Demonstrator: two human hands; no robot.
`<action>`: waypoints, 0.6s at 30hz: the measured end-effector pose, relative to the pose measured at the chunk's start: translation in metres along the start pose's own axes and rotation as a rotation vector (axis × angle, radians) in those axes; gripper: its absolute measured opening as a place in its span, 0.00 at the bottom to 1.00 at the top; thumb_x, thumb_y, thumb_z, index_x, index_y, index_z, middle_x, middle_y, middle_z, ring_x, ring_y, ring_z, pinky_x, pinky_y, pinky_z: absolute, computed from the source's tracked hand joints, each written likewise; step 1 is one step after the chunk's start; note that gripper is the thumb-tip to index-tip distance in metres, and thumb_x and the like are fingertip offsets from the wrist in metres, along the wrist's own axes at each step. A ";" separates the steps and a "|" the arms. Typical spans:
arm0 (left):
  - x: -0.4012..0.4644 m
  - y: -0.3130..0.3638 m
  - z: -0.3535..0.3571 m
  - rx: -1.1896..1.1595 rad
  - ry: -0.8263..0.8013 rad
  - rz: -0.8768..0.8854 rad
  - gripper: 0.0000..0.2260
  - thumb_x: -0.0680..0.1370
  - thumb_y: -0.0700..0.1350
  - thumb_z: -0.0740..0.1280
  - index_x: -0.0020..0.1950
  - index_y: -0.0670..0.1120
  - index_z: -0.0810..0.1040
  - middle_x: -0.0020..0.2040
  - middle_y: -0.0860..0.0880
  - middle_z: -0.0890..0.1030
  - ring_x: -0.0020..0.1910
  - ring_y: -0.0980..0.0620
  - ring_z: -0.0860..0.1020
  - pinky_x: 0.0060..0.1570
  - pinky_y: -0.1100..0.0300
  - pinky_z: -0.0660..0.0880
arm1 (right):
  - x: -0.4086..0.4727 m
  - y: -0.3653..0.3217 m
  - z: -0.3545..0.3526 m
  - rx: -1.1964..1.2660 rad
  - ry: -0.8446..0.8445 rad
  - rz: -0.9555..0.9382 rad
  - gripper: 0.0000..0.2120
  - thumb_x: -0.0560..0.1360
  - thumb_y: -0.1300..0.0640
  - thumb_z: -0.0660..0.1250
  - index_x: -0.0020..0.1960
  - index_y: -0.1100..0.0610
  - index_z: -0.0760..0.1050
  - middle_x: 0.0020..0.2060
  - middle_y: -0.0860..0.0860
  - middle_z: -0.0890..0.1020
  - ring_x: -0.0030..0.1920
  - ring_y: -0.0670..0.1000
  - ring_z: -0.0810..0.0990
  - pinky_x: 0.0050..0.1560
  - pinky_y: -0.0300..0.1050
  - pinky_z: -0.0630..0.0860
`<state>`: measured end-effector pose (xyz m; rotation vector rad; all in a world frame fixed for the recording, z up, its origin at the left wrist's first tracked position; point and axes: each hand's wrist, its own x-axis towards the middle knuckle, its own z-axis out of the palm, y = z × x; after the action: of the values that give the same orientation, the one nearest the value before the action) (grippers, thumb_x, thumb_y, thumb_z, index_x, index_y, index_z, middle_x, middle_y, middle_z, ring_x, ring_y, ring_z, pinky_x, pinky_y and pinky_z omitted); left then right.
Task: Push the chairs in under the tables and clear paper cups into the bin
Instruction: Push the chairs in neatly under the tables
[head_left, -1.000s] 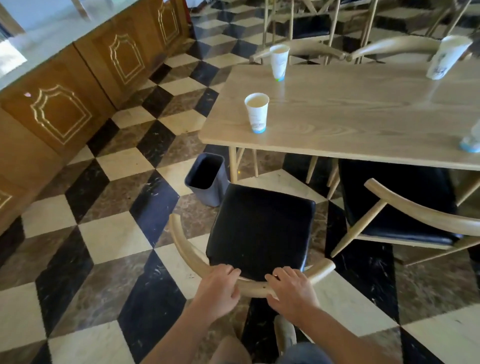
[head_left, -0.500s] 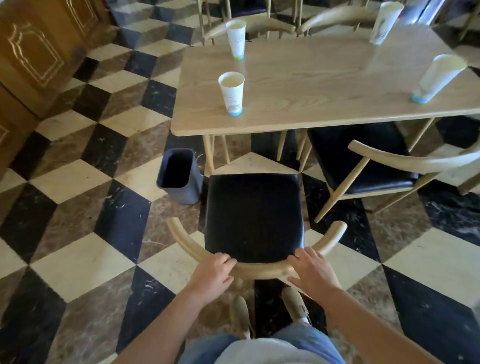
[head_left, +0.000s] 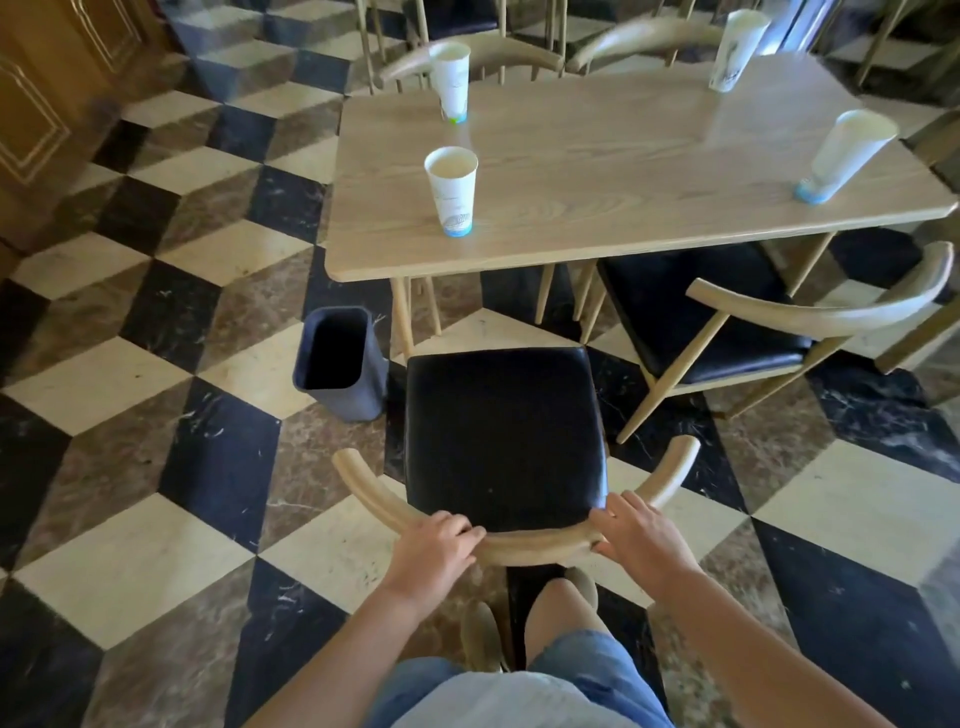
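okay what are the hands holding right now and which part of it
Both hands hold the nearest chair by its curved wooden backrest rail: left hand left of centre, right hand right of centre. No cup is held.

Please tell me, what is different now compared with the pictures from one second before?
The near chair has been pushed forward and turned to face the table, its seat front now close to the table edge. The left hand and right hand have slid apart along the backrest, still holding it. The four cups, the bin and the second chair stayed in place.
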<state>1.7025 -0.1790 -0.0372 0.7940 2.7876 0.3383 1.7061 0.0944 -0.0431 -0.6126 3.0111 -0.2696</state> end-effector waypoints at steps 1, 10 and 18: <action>0.004 -0.001 -0.001 -0.003 0.003 -0.003 0.18 0.64 0.43 0.79 0.52 0.45 0.82 0.44 0.49 0.83 0.43 0.51 0.81 0.40 0.57 0.80 | 0.003 0.003 -0.001 0.002 0.004 0.008 0.22 0.47 0.54 0.84 0.34 0.56 0.77 0.29 0.51 0.77 0.29 0.50 0.76 0.25 0.42 0.76; 0.066 -0.013 -0.012 -0.013 -0.004 -0.032 0.18 0.62 0.42 0.79 0.51 0.45 0.82 0.41 0.49 0.83 0.40 0.51 0.80 0.37 0.57 0.79 | 0.052 0.047 -0.008 -0.017 -0.006 0.026 0.22 0.46 0.54 0.85 0.34 0.56 0.76 0.28 0.51 0.76 0.29 0.51 0.76 0.23 0.41 0.75; 0.138 -0.027 -0.030 -0.013 -0.028 -0.117 0.16 0.68 0.40 0.75 0.55 0.44 0.81 0.46 0.48 0.82 0.45 0.49 0.80 0.43 0.55 0.78 | 0.112 0.092 -0.015 -0.036 -0.049 0.016 0.23 0.45 0.52 0.84 0.32 0.55 0.75 0.28 0.51 0.75 0.28 0.51 0.75 0.23 0.43 0.74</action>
<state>1.5670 -0.1317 -0.0365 0.6250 2.7873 0.3212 1.5666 0.1359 -0.0470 -0.5890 2.9783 -0.1972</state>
